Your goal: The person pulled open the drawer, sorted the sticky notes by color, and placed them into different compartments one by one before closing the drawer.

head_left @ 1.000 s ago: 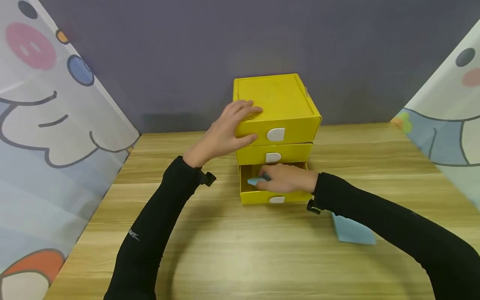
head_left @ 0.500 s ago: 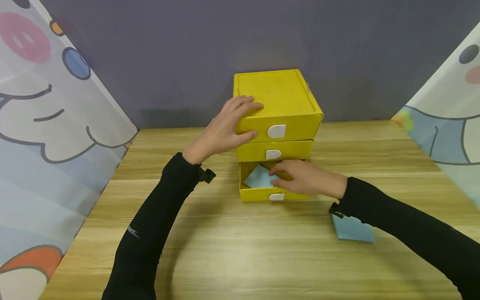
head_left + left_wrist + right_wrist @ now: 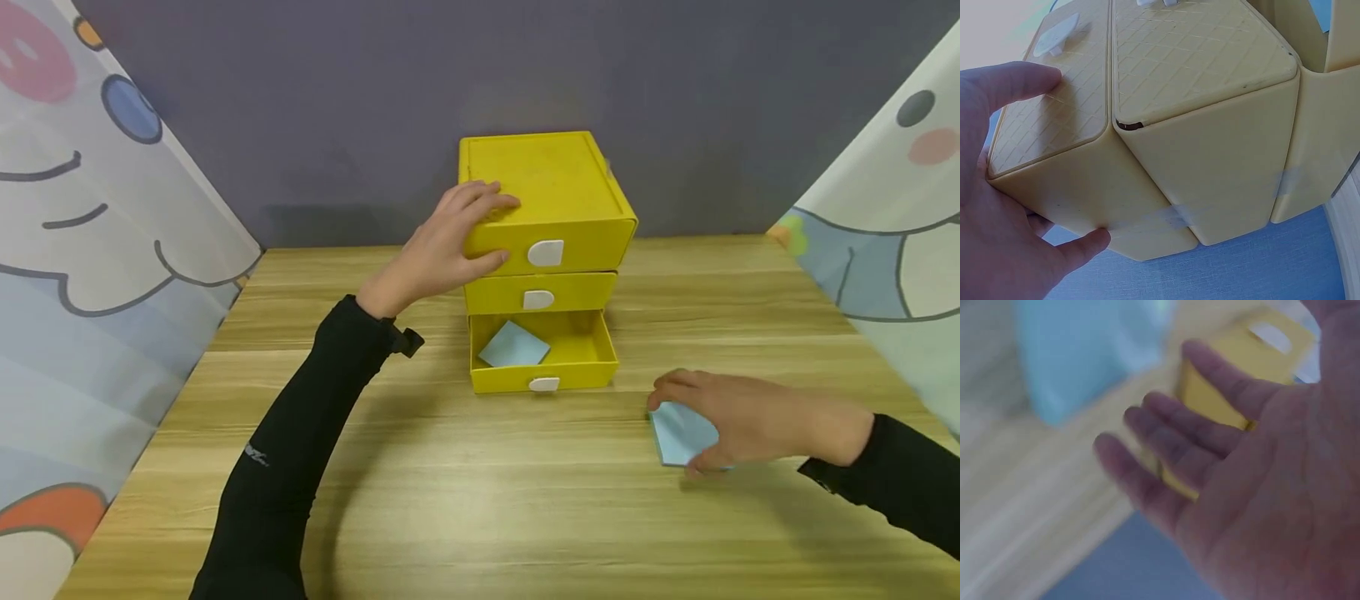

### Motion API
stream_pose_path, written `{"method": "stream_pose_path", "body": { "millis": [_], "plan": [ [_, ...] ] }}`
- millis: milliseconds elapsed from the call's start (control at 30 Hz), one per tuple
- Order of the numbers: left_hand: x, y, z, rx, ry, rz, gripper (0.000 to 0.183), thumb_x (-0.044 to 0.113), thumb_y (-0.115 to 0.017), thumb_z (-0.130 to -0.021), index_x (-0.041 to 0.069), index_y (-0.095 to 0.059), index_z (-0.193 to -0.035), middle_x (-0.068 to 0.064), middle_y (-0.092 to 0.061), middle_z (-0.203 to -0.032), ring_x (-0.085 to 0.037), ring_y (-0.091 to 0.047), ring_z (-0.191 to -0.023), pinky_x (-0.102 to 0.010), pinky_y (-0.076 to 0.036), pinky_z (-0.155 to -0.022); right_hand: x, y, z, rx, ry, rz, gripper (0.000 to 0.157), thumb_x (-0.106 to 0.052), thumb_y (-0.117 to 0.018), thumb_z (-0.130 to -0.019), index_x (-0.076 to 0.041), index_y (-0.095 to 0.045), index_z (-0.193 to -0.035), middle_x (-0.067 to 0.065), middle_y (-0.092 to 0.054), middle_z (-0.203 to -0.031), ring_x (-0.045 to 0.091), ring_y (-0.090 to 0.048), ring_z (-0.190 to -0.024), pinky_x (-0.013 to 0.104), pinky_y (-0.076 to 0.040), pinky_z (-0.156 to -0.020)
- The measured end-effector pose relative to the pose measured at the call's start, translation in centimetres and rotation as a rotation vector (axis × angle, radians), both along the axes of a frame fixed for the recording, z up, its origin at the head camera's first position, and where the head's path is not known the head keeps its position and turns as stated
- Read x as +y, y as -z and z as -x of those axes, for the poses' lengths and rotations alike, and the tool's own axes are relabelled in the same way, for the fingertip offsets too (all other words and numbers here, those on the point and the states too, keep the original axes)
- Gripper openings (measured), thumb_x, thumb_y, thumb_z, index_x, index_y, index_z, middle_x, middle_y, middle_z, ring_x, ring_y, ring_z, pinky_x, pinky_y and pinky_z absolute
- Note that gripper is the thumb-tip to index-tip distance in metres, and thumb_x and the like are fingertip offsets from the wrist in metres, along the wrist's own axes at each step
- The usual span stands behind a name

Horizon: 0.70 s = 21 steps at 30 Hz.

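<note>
A yellow three-drawer box (image 3: pixel 540 179) stands on the table, its bottom drawer (image 3: pixel 577 340) pulled out. My left hand (image 3: pixel 442 246) grips its upper left corner, thumb on the front and fingers over the top; in the left wrist view, one fingertip (image 3: pixel 1094 244) presses the side wall. A light blue square pad (image 3: pixel 516 346), like sticky notes, lies tilted in the left of the open drawer. A second light blue pad (image 3: pixel 678 433) lies on the table to the right. Over it my right hand (image 3: pixel 750 417) spreads thumb and fingers at its edges; the right wrist view shows the fingers (image 3: pixel 1172 450) extended.
The wood-grain table (image 3: pixel 480 508) meets a dark grey wall (image 3: pixel 360 117) behind the box. Cartoon-printed panels stand at the left (image 3: pixel 97 333) and right (image 3: pixel 892 217). White tabs (image 3: pixel 545 252) mark the drawer fronts.
My right hand has let go of the blue pad inside the bottom drawer and moved right, out over the pad on the table. My left hand has stayed on the box.
</note>
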State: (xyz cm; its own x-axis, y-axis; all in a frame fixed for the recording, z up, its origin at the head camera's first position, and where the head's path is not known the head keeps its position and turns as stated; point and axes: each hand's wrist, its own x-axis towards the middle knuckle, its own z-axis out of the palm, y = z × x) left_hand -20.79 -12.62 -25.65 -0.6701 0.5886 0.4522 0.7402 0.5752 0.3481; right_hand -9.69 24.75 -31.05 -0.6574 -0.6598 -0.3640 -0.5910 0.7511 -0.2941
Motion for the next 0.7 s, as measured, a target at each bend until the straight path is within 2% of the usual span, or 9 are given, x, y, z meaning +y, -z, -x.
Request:
{"method": "stream_pose_path", "body": {
  "millis": [100, 167, 333, 467, 600, 700],
  "plan": [
    [0.1, 0.2, 0.1, -0.015, 0.006, 0.005, 0.052, 0.036, -0.059, -0.090, 0.020, -0.045, -0.137, -0.008, -0.034, -0.150, -0.015, -0.016, -0.138, -0.050, -0.032, -0.110, 0.7, 1.5, -0.6, 0.001, -0.005, -0.052, 0.095, -0.067, -0.073, -0.060, -0.024, -0.039, -0.138, 0.006, -0.046, -0.135, 0.024, -0.051, -0.107, 0.048, -0.049, -0.083],
    [0.2, 0.3, 0.2, -0.017, 0.009, 0.007, 0.052, 0.036, -0.058, -0.090, 0.021, -0.045, -0.138, -0.008, -0.034, -0.150, -0.014, -0.016, -0.138, -0.050, -0.032, -0.110, 0.9, 2.3, -0.8, 0.062, -0.006, -0.063, 0.101, -0.061, -0.079, -0.059, -0.022, -0.035, -0.141, 0.005, -0.049, -0.129, 0.022, -0.051, -0.103, 0.048, -0.049, -0.081],
    [0.5, 0.4, 0.4, -0.015, 0.003, 0.010, 0.053, 0.036, -0.058, -0.089, 0.021, -0.045, -0.138, -0.007, -0.033, -0.150, -0.014, -0.016, -0.138, -0.051, -0.032, -0.110, 0.6, 3.0, -1.2, 0.163, -0.022, -0.016, 0.085, -0.043, -0.084, -0.060, -0.023, -0.041, -0.131, -0.005, -0.049, -0.107, 0.010, -0.046, -0.085, 0.034, -0.048, -0.068],
    [0.7, 0.3, 0.3, -0.016, 0.002, 0.013, 0.053, 0.036, -0.059, -0.089, 0.021, -0.045, -0.138, -0.007, -0.033, -0.150, -0.014, -0.016, -0.138, -0.051, -0.033, -0.109, -0.2, 2.8, -1.4, 0.127, -0.015, 0.029, 0.080, -0.042, -0.081, -0.062, -0.026, -0.042, -0.130, -0.007, -0.047, -0.105, 0.006, -0.045, -0.075, 0.025, -0.044, -0.061],
    [0.4, 0.1, 0.1, -0.005, -0.012, 0.025, 0.053, 0.036, -0.059, -0.089, 0.020, -0.045, -0.138, -0.008, -0.034, -0.150, -0.016, -0.017, -0.138, -0.052, -0.034, -0.108, -1.7, 1.5, -1.5, 0.054, -0.009, 0.064, 0.073, -0.045, -0.077, -0.068, -0.032, -0.043, -0.131, -0.009, -0.047, -0.105, 0.003, -0.045, -0.066, 0.022, -0.040, -0.057],
    [0.1, 0.0, 0.0, 0.000, -0.022, 0.023, 0.053, 0.035, -0.060, -0.089, 0.020, -0.046, -0.137, -0.008, -0.034, -0.150, -0.017, -0.018, -0.138, -0.052, -0.035, -0.107, -3.3, -0.2, -1.3, 0.091, -0.013, 0.102, 0.067, -0.046, -0.075, -0.070, -0.037, -0.044, -0.129, -0.013, -0.048, -0.105, 0.003, -0.047, -0.067, 0.021, -0.041, -0.056]
  ]
}}
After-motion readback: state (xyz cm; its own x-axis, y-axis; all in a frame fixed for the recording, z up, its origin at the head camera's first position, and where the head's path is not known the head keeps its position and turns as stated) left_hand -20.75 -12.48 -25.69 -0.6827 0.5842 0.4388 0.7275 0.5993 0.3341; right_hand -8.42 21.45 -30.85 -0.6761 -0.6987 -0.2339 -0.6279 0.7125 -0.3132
